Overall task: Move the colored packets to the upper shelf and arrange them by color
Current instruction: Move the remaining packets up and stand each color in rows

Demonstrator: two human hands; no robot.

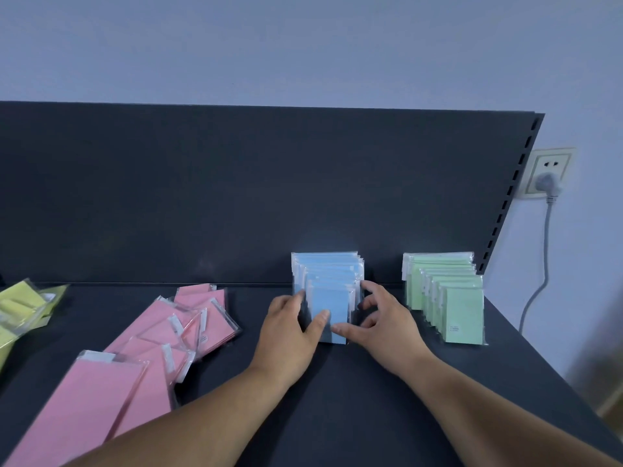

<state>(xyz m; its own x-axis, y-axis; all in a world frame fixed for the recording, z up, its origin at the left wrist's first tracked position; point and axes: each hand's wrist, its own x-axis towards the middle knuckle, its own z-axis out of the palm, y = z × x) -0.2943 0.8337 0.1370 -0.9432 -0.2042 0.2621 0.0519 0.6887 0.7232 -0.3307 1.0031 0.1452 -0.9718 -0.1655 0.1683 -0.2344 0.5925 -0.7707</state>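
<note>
Head: blue pkts (329,299), upright, on shelf (340,382)

Shelf (371,399) is carrying everything, with back panel (236,197) standing upright along its far edge. Middle row of packets (328,267) is standing on edge, one before another, running from the panel toward the viewer. Right row of packets (448,291) is standing likewise, apart from it, near the shelf's right end. Loose spread of packets (141,348) is lying flat and overlapping, left of the middle row. Far-left heap of packets (23,305) is lying beyond that. Left hand (290,328) and right hand (387,328) are gripping the middle row's front end from either side. Wall socket (549,173) is sitting right of the panel, with cable (542,257) hanging below.
</note>
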